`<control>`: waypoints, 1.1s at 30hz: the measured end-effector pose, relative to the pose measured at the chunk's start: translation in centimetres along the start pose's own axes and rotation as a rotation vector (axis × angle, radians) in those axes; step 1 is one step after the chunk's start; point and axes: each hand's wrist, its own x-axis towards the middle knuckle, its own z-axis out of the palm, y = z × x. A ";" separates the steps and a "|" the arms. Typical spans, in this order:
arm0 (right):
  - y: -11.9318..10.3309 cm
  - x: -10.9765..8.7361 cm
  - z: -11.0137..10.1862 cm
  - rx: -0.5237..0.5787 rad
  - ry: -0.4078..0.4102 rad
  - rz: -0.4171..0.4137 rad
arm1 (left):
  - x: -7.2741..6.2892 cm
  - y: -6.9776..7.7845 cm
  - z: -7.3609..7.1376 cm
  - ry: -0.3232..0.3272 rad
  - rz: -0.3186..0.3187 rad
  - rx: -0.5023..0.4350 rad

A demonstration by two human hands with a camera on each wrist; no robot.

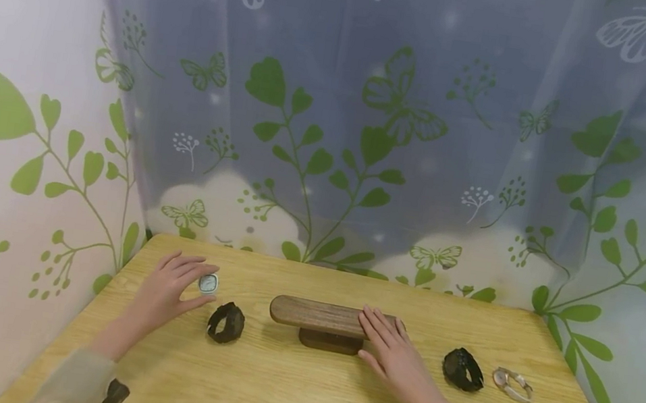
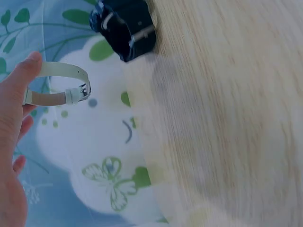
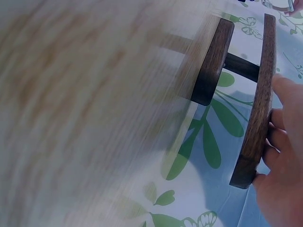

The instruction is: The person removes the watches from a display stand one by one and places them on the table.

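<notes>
My left hand [image 1: 154, 292] pinches a small watch [image 1: 209, 283] between thumb and fingers, above the table's back left. Its pale square face shows in the head view; in the left wrist view its light strap [image 2: 66, 70] hangs in a buckled loop. My right hand [image 1: 396, 364] rests on the right part of a dark wooden display stand [image 1: 314, 314], fingers lying across the padded-looking top bar and thumb at its front side. In the right wrist view the bar [image 3: 261, 113] stands on a short post above a base [image 3: 213, 64]. The bar carries no watch.
A black watch [image 1: 226, 323] stands between my left hand and the stand. Right of the stand are another black watch [image 1: 463, 370] and a light-strapped watch [image 1: 513, 384]. A wooden table [image 1: 249, 389] ends at a patterned cloth [image 1: 332, 128] behind.
</notes>
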 end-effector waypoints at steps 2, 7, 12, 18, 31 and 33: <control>0.0 0.0 0.0 0.002 0.001 0.002 | -0.5 -0.4 -0.4 0.000 -0.014 0.002; 0.0 -0.1 -0.1 0.006 -0.012 0.012 | -1.6 -1.2 -1.2 -0.017 -0.064 0.004; 0.0 -0.1 -0.1 0.015 -0.012 0.007 | -2.3 -1.9 -2.0 -0.039 -0.077 0.049; 0.0 -0.2 0.0 0.017 -0.004 0.008 | -3.1 -2.4 -2.6 -0.118 -0.058 0.112; 0.1 -0.2 0.3 0.016 0.026 -0.016 | -4.2 -0.9 -1.9 -0.417 -0.163 0.126; 0.1 -0.3 0.2 0.012 0.016 -0.008 | -4.3 -0.6 -1.6 -0.434 -0.180 0.106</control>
